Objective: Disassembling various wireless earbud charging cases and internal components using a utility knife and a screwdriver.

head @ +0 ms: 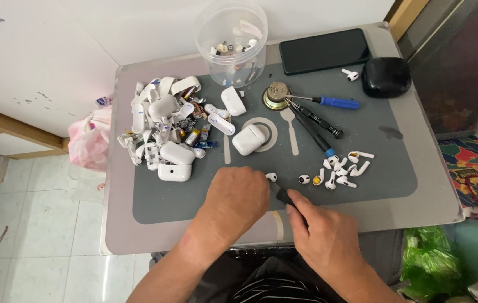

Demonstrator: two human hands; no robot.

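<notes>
My left hand (234,199) rests on the grey work mat (155,205), fingers curled around a small white earbud (272,177) that peeks out at its top right. My right hand (322,235) grips a dark-handled tool (281,195) whose tip points at that earbud. Several loose white earbuds (343,170) lie just right of my hands. A closed white earbud case (248,139) sits in the mat's middle.
A heap of opened white cases and parts (163,129) lies at the left. A clear plastic jar (231,40), a black phone (324,50), a black case (385,77), a brass round part (276,95) and screwdrivers (315,120) stand at the back.
</notes>
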